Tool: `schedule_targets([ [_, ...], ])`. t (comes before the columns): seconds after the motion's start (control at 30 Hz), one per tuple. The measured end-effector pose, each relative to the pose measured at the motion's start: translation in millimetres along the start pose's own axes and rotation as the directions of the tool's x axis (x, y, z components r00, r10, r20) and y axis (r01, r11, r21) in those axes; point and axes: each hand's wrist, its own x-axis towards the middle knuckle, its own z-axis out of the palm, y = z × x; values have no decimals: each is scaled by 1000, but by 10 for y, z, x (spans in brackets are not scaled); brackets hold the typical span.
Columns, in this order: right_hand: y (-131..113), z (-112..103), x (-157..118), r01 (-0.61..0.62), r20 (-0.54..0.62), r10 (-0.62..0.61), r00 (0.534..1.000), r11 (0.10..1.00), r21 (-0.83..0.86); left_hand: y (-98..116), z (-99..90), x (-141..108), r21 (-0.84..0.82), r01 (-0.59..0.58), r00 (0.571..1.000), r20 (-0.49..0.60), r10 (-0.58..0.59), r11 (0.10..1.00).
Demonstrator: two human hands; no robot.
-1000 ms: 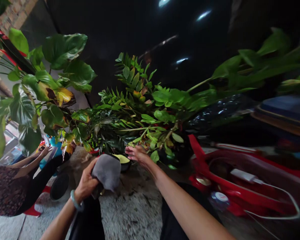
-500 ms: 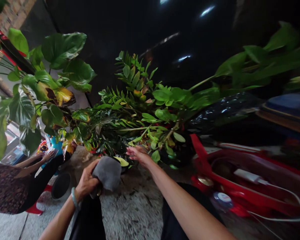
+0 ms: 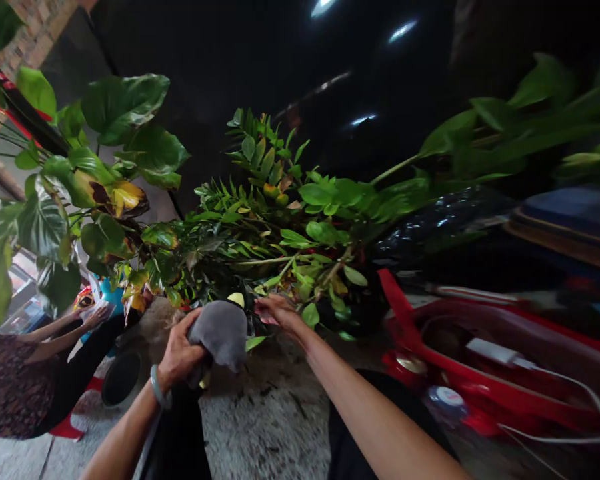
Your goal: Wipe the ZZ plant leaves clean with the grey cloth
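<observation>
The left hand (image 3: 180,353), arm bent, has its fingers clamped on a grey cloth (image 3: 223,331) low beside the foliage. Just beyond, the outstretched right hand (image 3: 276,312) touches the leafy plant (image 3: 290,233), fingers extended and slightly apart.

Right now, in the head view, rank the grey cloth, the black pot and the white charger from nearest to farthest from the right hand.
1. grey cloth: just left of the right hand, gripped in the left hand.
2. black pot: farther left, low on the floor beside another person.
3. white charger: far right, on the red vehicle.
</observation>
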Motion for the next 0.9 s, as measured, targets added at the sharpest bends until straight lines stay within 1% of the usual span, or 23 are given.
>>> schedule_targets([
  [0.07, 10, -43, -42, 14, 6, -14, 1000, 1000, -7, 186, -79, 90, -13, -40, 994, -98, 39, 999],
  [0.13, 8, -50, -70, 25, 7, -25, 1000, 1000, -14, 376, -116, 296, 7, -96, 973, -211, 96, 995],
  [0.17, 4, -38, -74, 28, 5, -28, 1000, 999, -18, 436, -105, 411, 21, -126, 958, -257, 127, 992],
  [0.23, -7, 7, -67, 30, -4, -30, 1000, 999, -22, 442, -24, 589, 45, -175, 940, -289, 180, 984],
  [0.3, -12, 53, -50, 30, -17, -30, 999, 999, -23, 306, 89, 629, 67, -193, 952, -228, 203, 979],
  [0.37, -5, 74, -38, 23, -36, -25, 999, 999, -31, 118, 156, 530, 102, -180, 978, -89, 189, 978],
  [0.43, 11, 62, -37, 12, -51, -14, 999, 999, -45, 7, 129, 380, 131, -169, 985, 45, 164, 977],
  [0.47, 19, 47, -41, 7, -55, -10, 998, 999, -54, 13, 80, 327, 133, -173, 983, 81, 164, 976],
  [0.5, 27, 31, -45, 4, -57, -8, 998, 998, -61, 65, 17, 307, 125, -186, 981, 77, 177, 975],
  [0.53, 33, 16, -50, 2, -59, -6, 998, 998, -68, 156, -53, 331, 115, -207, 978, 36, 204, 972],
  [0.57, 37, 7, -52, -2, -63, -3, 998, 997, -76, 275, -119, 400, 111, -234, 970, -39, 239, 966],
  [0.6, 37, 5, -52, -7, -70, 1, 998, 996, -86, 403, -171, 509, 116, -262, 952, -134, 276, 958],
  [0.67, 30, 23, -42, -22, -87, 13, 996, 994, -109, 608, -209, 805, 179, -307, 886, -304, 350, 934],
  [0.7, 24, 41, -33, -29, -95, 18, 995, 992, -120, 652, -191, 958, 202, -328, 857, -349, 380, 923],
  [0.73, 17, 62, -25, -35, -102, 22, 995, 991, -130, 644, -149, 1090, 221, -345, 844, -353, 404, 912],
  [0.77, 10, 82, -17, -39, -107, 25, 994, 990, -136, 586, -92, 1187, 237, -353, 853, -317, 416, 905],
  [0.8, 5, 99, -12, -42, -111, 27, 993, 989, -140, 483, -26, 1237, 246, -348, 880, -248, 406, 905],
  [0.87, 0, 114, -12, -43, -116, 27, 993, 989, -141, 212, 88, 1186, 264, -298, 945, -54, 323, 917],
  [0.9, 2, 112, -15, -41, -114, 25, 993, 989, -139, 82, 121, 1097, 267, -276, 958, -6, 288, 923],
])
